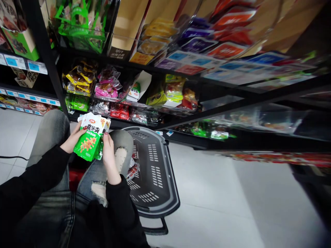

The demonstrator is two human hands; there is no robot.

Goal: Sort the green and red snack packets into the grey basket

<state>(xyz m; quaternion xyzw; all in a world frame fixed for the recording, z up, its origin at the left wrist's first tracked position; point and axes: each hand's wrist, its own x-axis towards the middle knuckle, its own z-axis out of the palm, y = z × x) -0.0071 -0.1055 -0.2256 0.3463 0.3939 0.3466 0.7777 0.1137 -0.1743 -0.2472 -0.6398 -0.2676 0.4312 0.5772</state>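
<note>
I hold a small stack of green and white snack packets (pixel 91 138) in front of my knees. My left hand (pixel 72 139) grips the stack's left edge, fingers curled round it. My right hand (pixel 108 156) clasps the right edge from the other side. Both sleeves are black. Just right of my knees a grey plastic shopping basket (pixel 155 172) sits on the floor, with a few small packets (pixel 132 169) at its near left side.
Black store shelves (pixel 165 74) filled with snack bags run across the view ahead and to the right. Blue price tags (pixel 15 62) line the shelves at left. Pale floor tiles (pixel 219 199) spread to the right. A black cable (pixel 12 157) lies at left.
</note>
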